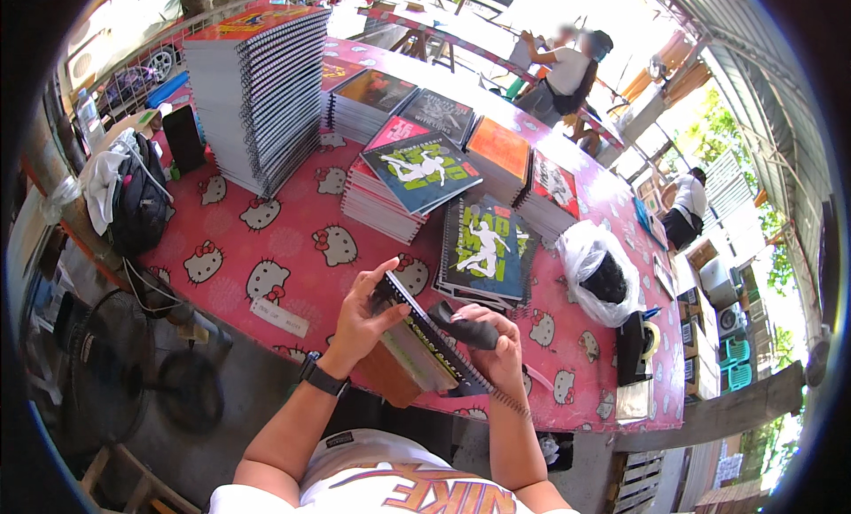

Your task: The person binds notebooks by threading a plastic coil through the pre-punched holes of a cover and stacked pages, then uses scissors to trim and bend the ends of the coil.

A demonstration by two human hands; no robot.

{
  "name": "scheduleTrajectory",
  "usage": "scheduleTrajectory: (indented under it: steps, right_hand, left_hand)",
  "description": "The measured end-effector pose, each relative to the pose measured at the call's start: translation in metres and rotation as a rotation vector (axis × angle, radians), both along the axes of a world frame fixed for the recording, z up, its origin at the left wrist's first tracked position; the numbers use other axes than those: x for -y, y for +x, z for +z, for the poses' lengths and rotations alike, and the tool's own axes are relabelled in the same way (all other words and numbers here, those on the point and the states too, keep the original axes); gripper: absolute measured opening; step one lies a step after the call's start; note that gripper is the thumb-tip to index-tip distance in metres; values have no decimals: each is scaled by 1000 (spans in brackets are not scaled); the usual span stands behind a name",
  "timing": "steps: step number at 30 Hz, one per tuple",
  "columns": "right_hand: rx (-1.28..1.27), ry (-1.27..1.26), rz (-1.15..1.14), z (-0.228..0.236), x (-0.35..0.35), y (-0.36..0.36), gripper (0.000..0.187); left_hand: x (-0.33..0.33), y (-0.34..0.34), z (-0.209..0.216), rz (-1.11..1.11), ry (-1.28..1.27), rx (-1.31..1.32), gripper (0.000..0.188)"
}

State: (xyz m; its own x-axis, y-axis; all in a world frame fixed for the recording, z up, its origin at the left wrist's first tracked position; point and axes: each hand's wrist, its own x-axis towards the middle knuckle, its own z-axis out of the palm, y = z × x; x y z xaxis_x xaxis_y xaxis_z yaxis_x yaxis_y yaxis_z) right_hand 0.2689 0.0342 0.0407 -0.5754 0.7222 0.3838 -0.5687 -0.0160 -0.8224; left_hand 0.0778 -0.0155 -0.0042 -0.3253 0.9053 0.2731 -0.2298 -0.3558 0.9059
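Both hands clamped: left hand (362,314) on spiral-bound notebooks (424,347), right hand (496,350) around black handle (465,328); risk of slipping off pink table (266,239) edge.

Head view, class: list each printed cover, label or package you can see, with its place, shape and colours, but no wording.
Tall notebook stack: far left, red-yellow cover.
Green-black cover: centre, rectangular, white figure.
Orange cover: beyond it.
White label strip: table's near edge.
White plastic bag: right, dark contents.
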Motion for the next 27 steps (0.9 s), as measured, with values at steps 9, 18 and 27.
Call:
scheduleTrajectory:
  steps: [9, 18, 27]
  right_hand:
    - [263, 88, -78, -5, -12, -3, 28]
    - [507, 53, -83, -13, -19, -12, 32]
    - [662, 47, -190, -19, -34, -15, 32]
  left_hand:
    - [1, -1, 4, -30, 5, 13, 58]
    - [2, -4, 0, -76, -12, 179, 44]
    - [3, -4, 1, -34, -46, 85, 42]
